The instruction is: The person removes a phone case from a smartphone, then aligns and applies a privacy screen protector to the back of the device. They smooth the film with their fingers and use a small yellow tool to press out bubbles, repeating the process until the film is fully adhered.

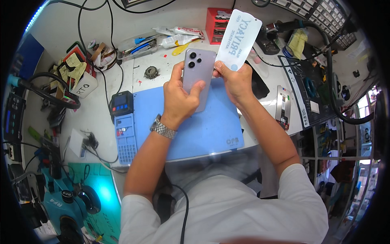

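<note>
A pale purple smartphone (198, 75), its back with three round camera rings facing up, is gripped in my left hand (180, 93). The thumb lies across the back, and the other fingers wrap round the left edge. Close beside the phone, my right hand (235, 77) pinches the lower end of a white printed card (240, 38) between thumb and fingers. The card tilts up and to the right. Both hands are above a blue work mat (203, 134) on the white bench. What faces down on the phone is hidden.
At the mat's left stand a small dark device (122, 102) and a blue compartment tray (125, 136). A clear tool tray (140, 46) and a red drawer box (215, 26) sit at the back. A teal microscope (65, 203) is at lower left; a black mat (313, 107) lies right.
</note>
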Action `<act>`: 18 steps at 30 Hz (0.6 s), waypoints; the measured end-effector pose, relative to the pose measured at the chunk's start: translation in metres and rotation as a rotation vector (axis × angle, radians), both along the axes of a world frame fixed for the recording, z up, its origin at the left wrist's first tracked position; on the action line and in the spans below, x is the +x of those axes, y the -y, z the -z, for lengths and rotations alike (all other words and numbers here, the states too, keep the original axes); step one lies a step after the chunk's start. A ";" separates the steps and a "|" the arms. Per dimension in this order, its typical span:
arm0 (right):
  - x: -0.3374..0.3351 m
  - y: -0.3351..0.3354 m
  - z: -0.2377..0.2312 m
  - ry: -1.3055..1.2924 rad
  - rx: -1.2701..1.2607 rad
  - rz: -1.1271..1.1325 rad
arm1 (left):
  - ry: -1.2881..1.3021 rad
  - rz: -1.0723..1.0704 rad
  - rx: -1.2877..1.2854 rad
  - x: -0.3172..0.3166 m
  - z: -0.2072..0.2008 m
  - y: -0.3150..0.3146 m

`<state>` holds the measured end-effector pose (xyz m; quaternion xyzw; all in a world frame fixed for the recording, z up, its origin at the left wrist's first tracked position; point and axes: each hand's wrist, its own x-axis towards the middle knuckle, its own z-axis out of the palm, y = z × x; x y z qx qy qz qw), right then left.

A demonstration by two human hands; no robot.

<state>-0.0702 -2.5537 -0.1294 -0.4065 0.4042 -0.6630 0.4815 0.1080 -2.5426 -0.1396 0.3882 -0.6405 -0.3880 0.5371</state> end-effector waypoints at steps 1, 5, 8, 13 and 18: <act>0.001 0.000 0.000 0.033 -0.040 0.013 | 0.020 -0.001 -0.010 -0.001 0.000 -0.001; 0.002 -0.001 -0.002 0.045 -0.069 0.051 | 0.003 0.041 -0.048 -0.002 -0.002 -0.002; 0.001 0.000 -0.002 0.049 -0.082 0.074 | 0.021 0.060 -0.069 -0.002 -0.003 -0.004; -0.003 0.002 -0.004 0.038 -0.112 0.078 | 0.010 0.072 -0.084 -0.004 -0.002 -0.007; -0.013 0.005 -0.012 -0.028 -0.170 0.094 | 0.053 0.093 -0.121 -0.005 -0.001 -0.006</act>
